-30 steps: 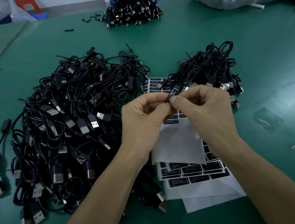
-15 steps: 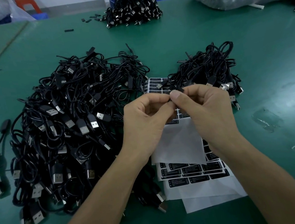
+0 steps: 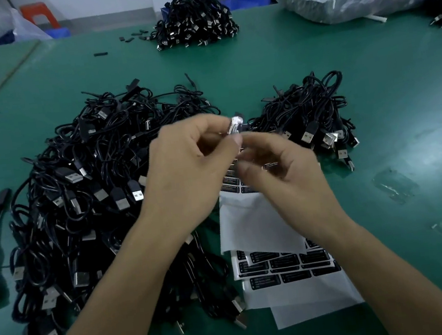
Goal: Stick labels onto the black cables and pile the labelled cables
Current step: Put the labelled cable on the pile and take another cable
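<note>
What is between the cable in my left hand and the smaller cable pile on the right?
Nothing visible. The left hand holds the cable right beside the smaller pile; the blurred right hand sits nearer you, over the label sheets.

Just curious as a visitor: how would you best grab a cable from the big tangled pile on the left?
Pinch a USB plug lying atop the big pile, across its narrow sides, coming from above. It is rigid, boxy and exposed; the thin cords loop through one another and would likely drag neighbours.
</note>
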